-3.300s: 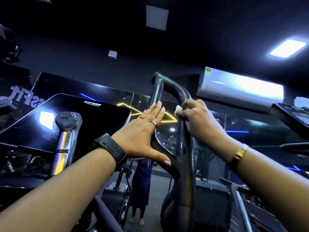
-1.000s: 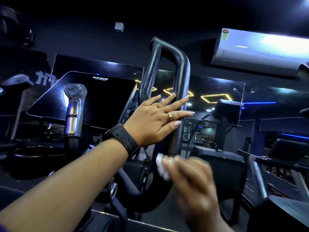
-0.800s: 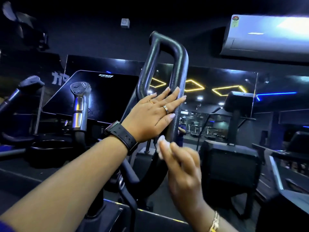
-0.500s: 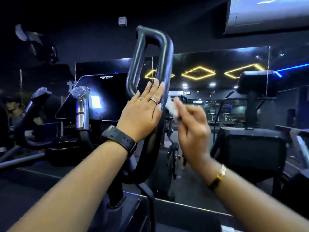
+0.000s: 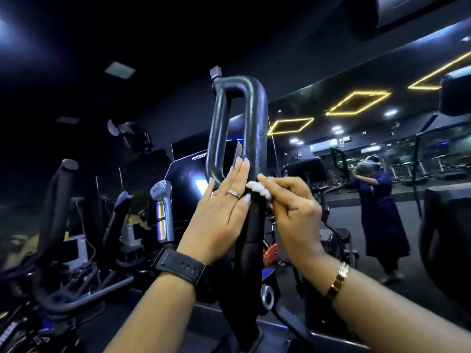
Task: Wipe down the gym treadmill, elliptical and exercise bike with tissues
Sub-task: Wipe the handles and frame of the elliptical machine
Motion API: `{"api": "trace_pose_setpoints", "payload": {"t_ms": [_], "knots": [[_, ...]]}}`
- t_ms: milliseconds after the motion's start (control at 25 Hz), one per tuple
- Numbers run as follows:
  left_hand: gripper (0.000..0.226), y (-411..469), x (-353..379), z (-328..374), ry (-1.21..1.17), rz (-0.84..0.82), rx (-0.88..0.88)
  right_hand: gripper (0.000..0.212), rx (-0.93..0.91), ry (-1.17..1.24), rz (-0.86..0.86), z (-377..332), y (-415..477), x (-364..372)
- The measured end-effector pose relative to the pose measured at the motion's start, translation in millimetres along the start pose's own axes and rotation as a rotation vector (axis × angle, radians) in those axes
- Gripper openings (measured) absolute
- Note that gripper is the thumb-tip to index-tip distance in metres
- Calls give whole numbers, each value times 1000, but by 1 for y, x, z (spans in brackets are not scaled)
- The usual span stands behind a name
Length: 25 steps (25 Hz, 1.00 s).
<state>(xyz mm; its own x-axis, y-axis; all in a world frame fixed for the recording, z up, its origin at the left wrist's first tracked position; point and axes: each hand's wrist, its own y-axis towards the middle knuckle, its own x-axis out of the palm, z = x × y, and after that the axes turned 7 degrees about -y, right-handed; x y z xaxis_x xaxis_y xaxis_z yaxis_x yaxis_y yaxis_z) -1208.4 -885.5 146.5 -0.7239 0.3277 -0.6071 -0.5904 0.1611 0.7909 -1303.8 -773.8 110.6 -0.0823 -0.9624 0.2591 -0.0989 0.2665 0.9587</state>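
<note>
Nearest, two forearms rise from 6 o'clock, with a black wristwatch [image 5: 181,266] on the left and a gold bracelet [image 5: 338,281] on the right. The left hand [image 5: 219,221] lies flat on the looped elliptical handle [image 5: 254,118], fingers straight and pressed together, two rings showing. At its 3 o'clock, the right hand [image 5: 294,212] pinches a crumpled white tissue [image 5: 258,190] against the handle's right side. Behind, at the handle's 9 o'clock, stand a silver-banded grip [image 5: 162,212] and the dark console screen [image 5: 187,174]. Farthest, at 3 o'clock, a person in dark blue [image 5: 381,212] stands beneath yellow diamond ceiling lights [image 5: 356,103].
</note>
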Motion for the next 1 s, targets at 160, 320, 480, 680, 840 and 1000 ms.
{"api": "trace_pose_setpoints", "payload": {"t_ms": [160,320,480,680,840,1000], "knots": [[60,16,-2,-5,-50,22,50,38,-50,-10,-1,21,55,13],[66,39,0,-11,-99,53,60,31,-126,-45,-25,40,110,28],[71,48,-4,-11,12,37,79,32,-44,-69,-9,50,161,43],[67,46,-1,-4,39,78,85,29,70,55,51,60,171,53],[63,48,-4,-5,134,102,115,35,109,241,182,56,114,58],[63,49,-11,3,348,65,104,40,202,465,238,38,42,55]]}}
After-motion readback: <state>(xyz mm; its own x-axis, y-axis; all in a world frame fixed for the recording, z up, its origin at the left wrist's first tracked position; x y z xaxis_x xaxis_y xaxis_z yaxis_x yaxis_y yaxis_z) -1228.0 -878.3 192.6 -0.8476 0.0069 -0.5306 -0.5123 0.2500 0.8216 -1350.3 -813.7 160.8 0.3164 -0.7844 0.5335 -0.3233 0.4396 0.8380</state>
